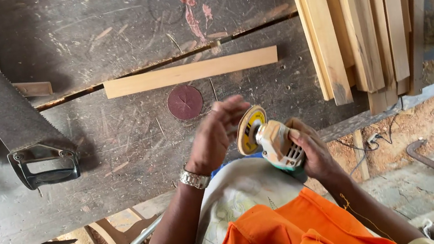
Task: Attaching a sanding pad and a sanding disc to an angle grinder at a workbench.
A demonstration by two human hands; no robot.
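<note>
Cream-bodied angle grinder with yellow backing pad (270, 139) sits clamped in the right hand (311, 149), above the lap. Left hand (217, 134), fingers loosely spread and holding nothing, rests against the pad's face. Pad appears bare; round reddish sanding disc (185, 102) lies unfitted on the dark wooden counter (121, 144) beside a pale wooden strip (190, 71).

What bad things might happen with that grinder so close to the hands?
1. The left hand is bare and sits right by the grinder's yellow disc; if it spun, fingers might get cut.
2. The right hand alone holds the grinder above the lap, so it might slip onto the orange cloth.
3. The saw lies with its teeth bare on the workbench; a reaching arm might scrape it.
</note>
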